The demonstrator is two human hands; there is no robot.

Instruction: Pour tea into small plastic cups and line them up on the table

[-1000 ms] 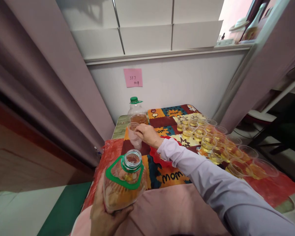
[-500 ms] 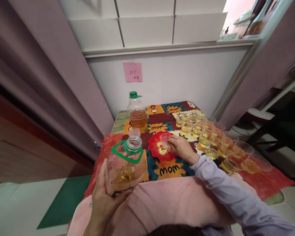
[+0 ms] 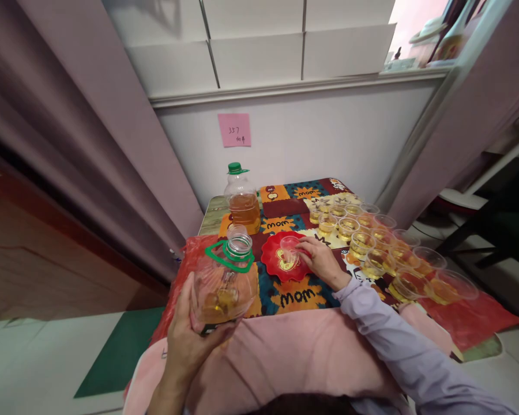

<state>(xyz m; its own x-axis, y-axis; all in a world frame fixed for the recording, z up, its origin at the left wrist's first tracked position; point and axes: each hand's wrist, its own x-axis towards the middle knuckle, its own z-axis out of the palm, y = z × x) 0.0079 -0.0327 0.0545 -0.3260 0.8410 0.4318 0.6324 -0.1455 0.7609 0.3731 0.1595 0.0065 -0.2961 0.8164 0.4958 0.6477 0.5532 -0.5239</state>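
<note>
My left hand [image 3: 190, 340] is wrapped round the lower part of a clear plastic jug [image 3: 225, 291] with a green carrying ring and an uncapped neck. A little yellow liquid lies in its bottom, and the jug leans slightly away from me. With its fingers pinched on the rim, my right hand [image 3: 322, 262] holds a clear plastic cup [image 3: 290, 249] over the red scalloped plate [image 3: 270, 266]. No liquid shows clearly in that cup. Past the jug's neck, a second clear cup [image 3: 234, 231] is partly hidden.
A capped jug [image 3: 244, 210] of amber liquid stands at the table's back left. Several cups of yellow liquid [image 3: 363, 245] crowd the right side. A patterned mat [image 3: 285, 207] covers the table, with pink cloth [image 3: 294, 351] along the front and a wall behind.
The jug in my left hand has shifted slightly right and tipped a little more upright. My right hand keeps the cup over the red plate, nearly unmoved.
</note>
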